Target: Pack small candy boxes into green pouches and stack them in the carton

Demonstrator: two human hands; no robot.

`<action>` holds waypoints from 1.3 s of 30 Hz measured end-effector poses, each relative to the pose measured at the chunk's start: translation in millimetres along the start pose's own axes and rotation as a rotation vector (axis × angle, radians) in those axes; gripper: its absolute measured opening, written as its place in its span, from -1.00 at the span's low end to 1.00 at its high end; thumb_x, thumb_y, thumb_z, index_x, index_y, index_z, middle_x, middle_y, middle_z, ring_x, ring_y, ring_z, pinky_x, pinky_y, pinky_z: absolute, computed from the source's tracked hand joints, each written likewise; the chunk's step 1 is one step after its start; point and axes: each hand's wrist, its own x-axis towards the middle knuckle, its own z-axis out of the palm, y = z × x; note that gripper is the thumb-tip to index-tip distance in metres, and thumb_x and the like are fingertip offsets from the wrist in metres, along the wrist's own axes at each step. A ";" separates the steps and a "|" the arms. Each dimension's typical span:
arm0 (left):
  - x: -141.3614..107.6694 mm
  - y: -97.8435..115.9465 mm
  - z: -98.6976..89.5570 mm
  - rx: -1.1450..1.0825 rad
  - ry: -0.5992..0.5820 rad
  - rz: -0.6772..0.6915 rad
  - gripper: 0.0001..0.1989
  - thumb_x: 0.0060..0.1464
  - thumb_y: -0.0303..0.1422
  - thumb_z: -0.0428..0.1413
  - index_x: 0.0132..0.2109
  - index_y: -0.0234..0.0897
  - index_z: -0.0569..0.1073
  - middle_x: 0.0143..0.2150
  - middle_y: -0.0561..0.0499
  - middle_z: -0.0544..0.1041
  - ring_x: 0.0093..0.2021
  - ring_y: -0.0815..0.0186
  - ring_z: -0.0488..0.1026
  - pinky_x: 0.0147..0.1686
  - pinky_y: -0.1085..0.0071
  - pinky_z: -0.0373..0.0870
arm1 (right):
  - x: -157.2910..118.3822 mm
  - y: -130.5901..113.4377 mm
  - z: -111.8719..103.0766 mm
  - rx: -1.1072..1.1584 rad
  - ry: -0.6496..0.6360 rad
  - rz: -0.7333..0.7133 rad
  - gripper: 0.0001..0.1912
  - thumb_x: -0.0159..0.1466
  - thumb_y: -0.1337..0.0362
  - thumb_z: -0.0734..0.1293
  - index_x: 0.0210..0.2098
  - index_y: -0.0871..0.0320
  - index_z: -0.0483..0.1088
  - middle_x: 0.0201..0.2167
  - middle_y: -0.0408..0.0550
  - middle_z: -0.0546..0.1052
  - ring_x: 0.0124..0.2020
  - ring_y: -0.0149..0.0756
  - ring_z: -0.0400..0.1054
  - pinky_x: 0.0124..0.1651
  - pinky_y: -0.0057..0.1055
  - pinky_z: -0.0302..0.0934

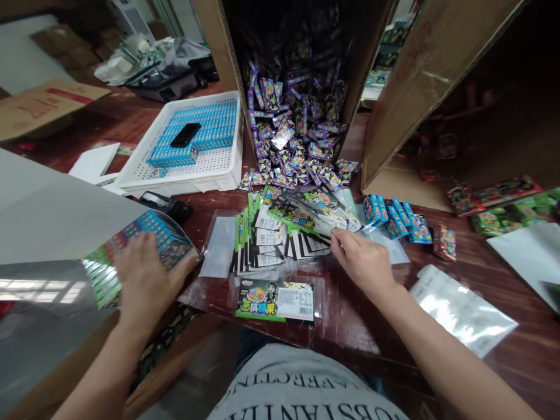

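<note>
At the left, my left hand (pixel 146 280) is spread over a clear-wrapped pack of small boxes (pixel 160 236), coloured blue, red and green. Its thumb lies along the pack's near right side; part of the grip is hidden. My right hand (pixel 361 256) pinches the edge of a clear plastic sleeve (pixel 321 219) above a fanned pile of printed cards (pixel 266 239) in sleeves. In front of me a single sleeved card (pixel 275 300) with green, black and white print lies flat near the table edge.
Small purple packets (pixel 301 146) spill from a tall cardboard box (pixel 227 52). A white basket (pixel 219 181) holds blue boxes and a phone (pixel 186 135). At right are loose blue boxes (pixel 396 219), a red box (pixel 444 242) and clear bags (pixel 464 309). A black tape dispenser (pixel 164 204) stands left.
</note>
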 end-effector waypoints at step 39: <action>-23.5 196.6 41.0 -1.232 -1.563 0.135 -0.59 -0.15 -0.34 0.41 -0.11 -0.28 0.54 -0.18 -0.01 0.63 -0.25 0.28 0.53 -0.14 0.29 0.46 | -6.4 42.3 -106.3 0.779 -0.570 -0.237 -0.78 0.44 0.14 0.25 -0.20 -0.01 0.53 0.02 -0.09 0.58 0.11 -0.16 0.46 0.20 -0.05 0.30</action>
